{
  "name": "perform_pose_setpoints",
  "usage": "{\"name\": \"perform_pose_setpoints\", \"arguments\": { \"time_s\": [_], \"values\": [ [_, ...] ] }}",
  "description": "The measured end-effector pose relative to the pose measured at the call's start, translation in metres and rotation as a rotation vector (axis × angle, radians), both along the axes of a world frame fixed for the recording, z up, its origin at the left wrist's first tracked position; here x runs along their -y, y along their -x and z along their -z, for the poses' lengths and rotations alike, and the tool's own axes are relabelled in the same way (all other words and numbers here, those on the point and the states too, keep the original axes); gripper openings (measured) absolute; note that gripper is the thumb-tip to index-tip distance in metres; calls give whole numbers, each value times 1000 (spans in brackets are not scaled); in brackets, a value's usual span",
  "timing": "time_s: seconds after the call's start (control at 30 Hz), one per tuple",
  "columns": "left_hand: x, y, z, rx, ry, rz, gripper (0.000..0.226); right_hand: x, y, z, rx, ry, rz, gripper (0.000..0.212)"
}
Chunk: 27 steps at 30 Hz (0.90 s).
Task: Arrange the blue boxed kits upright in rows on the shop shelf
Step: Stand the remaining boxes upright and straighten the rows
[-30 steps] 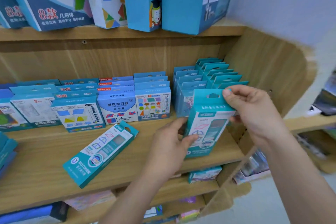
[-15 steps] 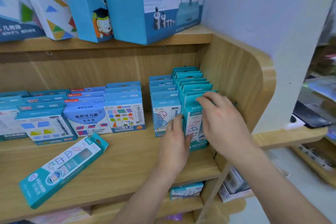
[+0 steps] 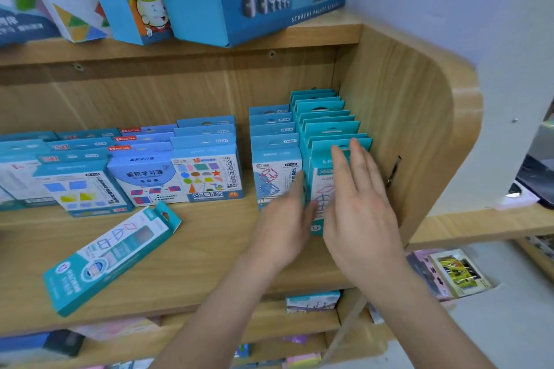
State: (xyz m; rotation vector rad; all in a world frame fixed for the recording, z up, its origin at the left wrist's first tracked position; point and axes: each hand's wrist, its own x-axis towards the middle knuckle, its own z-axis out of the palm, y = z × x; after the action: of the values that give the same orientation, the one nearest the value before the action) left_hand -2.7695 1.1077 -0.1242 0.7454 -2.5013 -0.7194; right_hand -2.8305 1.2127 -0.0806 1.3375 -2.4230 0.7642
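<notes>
On the wooden shelf [image 3: 209,249], teal kits [image 3: 326,129] stand upright against the side panel [image 3: 389,117].

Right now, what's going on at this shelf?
A person is setting the front teal box upright at the head of the rightmost row, beside the side panel. The right hand lies flat on its face; the left hand touches its left edge. A second teal box lies flat on the shelf board to the left, not yet in a row.
</notes>
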Motion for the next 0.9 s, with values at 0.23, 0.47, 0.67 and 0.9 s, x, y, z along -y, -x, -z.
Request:
{"name": "perform_pose_setpoints", "arguments": {
  "time_s": [0.23, 0.47, 0.67, 0.9],
  "values": [
    [18, 1, -51, -533, -187, 1, 17, -15, -8, 38, 112, 298, -91, 59],
    [25, 25, -61, -489, -211, -65, 11, -14, -10, 62, 183, 221, -102, 68],
    [24, 30, -59, -477, -160, -134, 14, -13, -10, 69, 301, 269, -129, 70],
    [20, 28, -62, -499, -293, -152, 16, -15, -11, 77, 387, 307, -167, 65]
  ]
}}
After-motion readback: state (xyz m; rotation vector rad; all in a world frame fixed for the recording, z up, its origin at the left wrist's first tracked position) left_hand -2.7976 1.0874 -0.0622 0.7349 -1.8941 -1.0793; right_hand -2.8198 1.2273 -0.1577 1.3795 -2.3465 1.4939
